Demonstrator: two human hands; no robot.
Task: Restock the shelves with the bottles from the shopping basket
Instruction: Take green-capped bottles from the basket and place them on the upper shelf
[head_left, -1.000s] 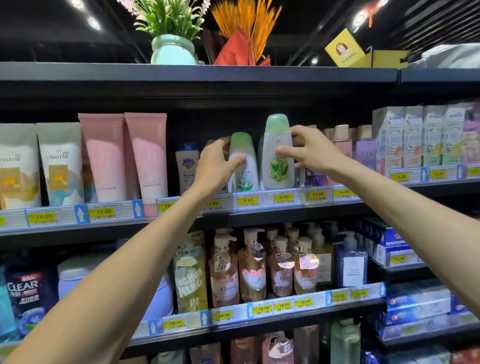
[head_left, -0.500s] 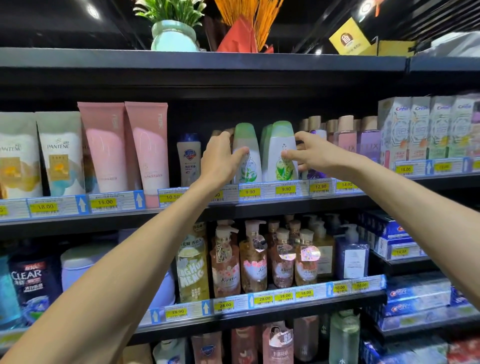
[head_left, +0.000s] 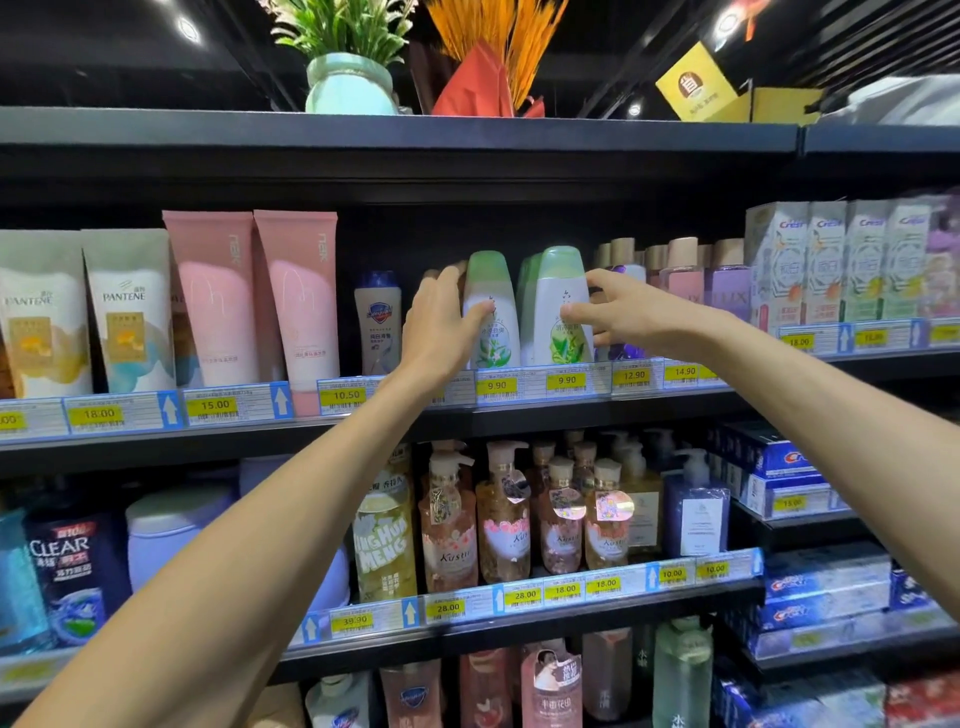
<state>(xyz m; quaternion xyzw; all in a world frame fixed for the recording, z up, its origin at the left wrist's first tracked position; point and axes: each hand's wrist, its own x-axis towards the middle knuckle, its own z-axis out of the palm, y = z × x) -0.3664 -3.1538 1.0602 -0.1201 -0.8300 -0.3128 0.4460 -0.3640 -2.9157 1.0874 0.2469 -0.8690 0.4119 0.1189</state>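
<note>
Green-capped white plastic bottles stand on our shelf; our left hand and right hand each grip one.

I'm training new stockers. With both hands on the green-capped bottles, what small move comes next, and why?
Probably let go. Both bottles, the left one and the right one, already stand upright behind the 9.90 tags, so the left hand and right hand can likely release and withdraw.

Ceiling spotlights flare against a dark ceiling; shelves evenly lit, sharp centrally, bowed and perhaps slightly soft at edges.
</note>
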